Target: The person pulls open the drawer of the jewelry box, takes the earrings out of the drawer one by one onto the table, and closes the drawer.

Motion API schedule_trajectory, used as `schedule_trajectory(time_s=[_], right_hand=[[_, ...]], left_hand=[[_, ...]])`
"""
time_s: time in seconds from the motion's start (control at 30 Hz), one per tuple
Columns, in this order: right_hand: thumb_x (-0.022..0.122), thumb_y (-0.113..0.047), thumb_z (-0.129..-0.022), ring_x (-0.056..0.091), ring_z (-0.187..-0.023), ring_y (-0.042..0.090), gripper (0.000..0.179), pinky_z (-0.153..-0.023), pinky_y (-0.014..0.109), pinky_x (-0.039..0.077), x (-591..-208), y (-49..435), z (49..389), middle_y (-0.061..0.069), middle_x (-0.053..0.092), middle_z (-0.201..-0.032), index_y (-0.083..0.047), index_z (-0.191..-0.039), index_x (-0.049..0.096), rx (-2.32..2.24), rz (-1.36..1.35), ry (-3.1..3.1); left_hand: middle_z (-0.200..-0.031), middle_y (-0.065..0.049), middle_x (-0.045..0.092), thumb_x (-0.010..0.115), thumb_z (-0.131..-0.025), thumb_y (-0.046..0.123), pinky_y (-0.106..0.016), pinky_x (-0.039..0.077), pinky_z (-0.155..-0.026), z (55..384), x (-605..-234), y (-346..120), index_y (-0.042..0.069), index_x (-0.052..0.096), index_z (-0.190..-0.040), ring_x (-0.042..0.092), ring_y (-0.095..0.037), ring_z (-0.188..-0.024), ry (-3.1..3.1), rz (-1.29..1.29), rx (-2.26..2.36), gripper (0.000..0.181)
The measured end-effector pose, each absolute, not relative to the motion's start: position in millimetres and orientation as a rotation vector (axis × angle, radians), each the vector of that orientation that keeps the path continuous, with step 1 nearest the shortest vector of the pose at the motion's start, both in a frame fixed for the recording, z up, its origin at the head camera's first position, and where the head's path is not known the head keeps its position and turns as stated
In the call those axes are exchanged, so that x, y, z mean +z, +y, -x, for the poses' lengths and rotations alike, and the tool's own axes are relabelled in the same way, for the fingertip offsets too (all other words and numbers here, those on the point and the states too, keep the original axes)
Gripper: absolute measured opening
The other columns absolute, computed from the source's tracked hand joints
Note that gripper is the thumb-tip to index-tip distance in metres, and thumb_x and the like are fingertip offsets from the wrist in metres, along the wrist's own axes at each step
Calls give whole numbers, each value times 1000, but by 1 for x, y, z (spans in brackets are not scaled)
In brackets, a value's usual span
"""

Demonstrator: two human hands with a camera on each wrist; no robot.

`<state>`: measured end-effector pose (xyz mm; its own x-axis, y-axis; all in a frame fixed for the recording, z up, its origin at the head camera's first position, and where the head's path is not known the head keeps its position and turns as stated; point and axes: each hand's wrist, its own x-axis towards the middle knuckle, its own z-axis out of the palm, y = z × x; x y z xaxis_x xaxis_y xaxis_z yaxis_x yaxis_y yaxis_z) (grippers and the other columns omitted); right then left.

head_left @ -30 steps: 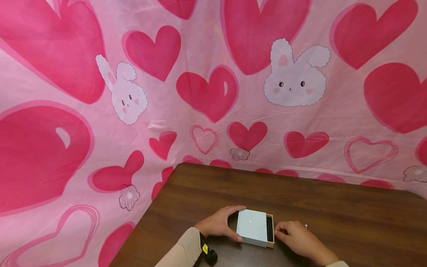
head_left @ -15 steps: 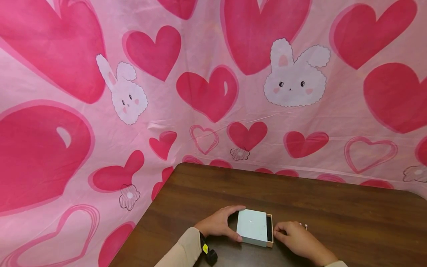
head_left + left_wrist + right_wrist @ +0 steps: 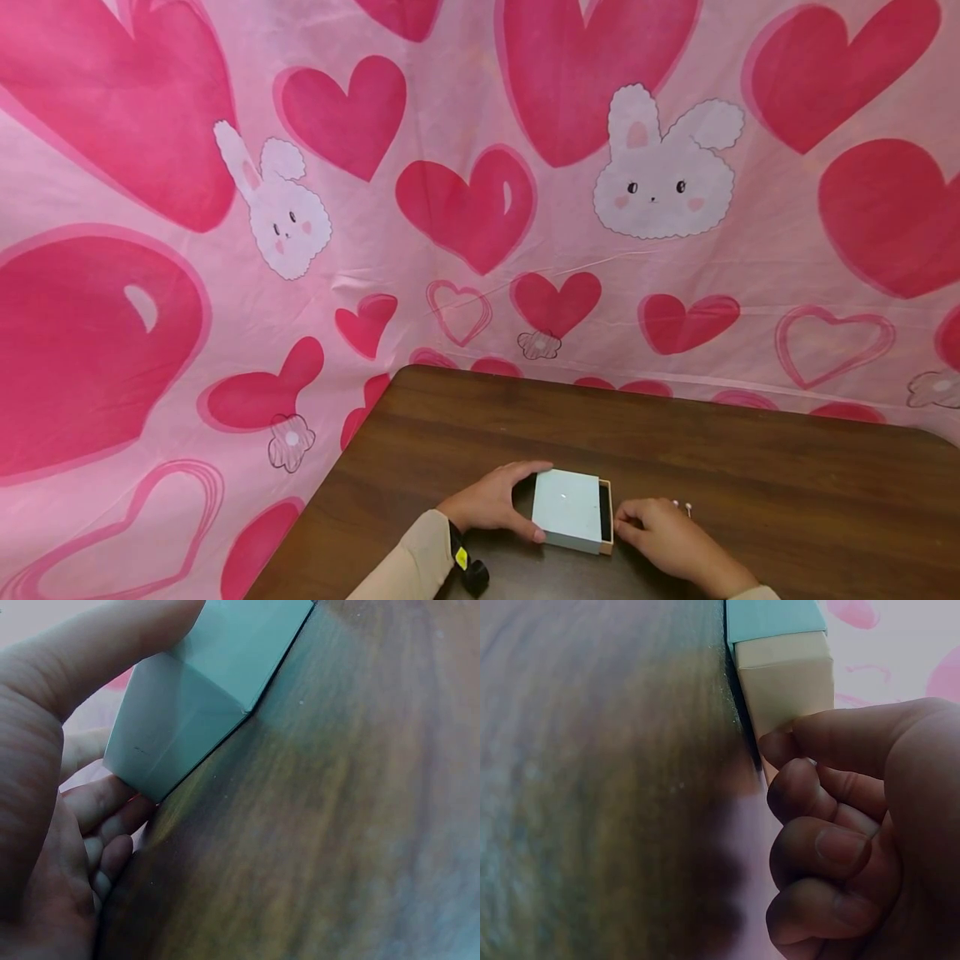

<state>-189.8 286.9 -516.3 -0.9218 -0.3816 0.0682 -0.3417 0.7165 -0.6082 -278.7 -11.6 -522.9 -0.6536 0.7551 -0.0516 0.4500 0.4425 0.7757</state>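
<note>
A small drawer-style box [image 3: 566, 507] lies on the table, its pale mint sleeve not fully covering a tan inner drawer [image 3: 787, 686]. The drawer sticks out a little on the right, and a strip of dark lining shows there. My left hand [image 3: 491, 502] grips the sleeve from the left, thumb on the near side and fingers round the far side. Fingers curled, my right hand [image 3: 663, 529] presses its fingertips against the drawer's outer end. No object shows in its grasp.
Beside the back of my right hand lie two small white beads [image 3: 688, 507], perhaps earrings. The brown wooden table [image 3: 825, 500] extends beyond the box to a pink heart-patterned cloth [image 3: 465, 317] at the back and left.
The drawer has slid slightly left into the sleeve, my right hand moving with it. A second white bead has come into sight beside that hand. My left hand stays in place.
</note>
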Motion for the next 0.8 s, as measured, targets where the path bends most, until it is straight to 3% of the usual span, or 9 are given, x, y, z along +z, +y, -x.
schedule_trajectory(time_s=[0.47,0.8], right_hand=[[64,-27,-95,43,-59,0,12,-53,24,35,-518,287,191,-17,49,-65,-26,-82,66,-1075,665,2788],[64,-25,-95,46,-63,0,13,-57,24,38,-521,286,193,-19,52,-70,-26,-83,67,-1078,713,2788]], left_hand=[[-146,16,38,83,-73,47,-48,32,-107,278,-523,-10,37,38,-148,36,-10,-132,2314,-978,1051,88],[-145,17,38,83,-73,48,-48,32,-107,279,-524,-9,38,37,-147,36,-9,-132,2327,-986,1044,88]])
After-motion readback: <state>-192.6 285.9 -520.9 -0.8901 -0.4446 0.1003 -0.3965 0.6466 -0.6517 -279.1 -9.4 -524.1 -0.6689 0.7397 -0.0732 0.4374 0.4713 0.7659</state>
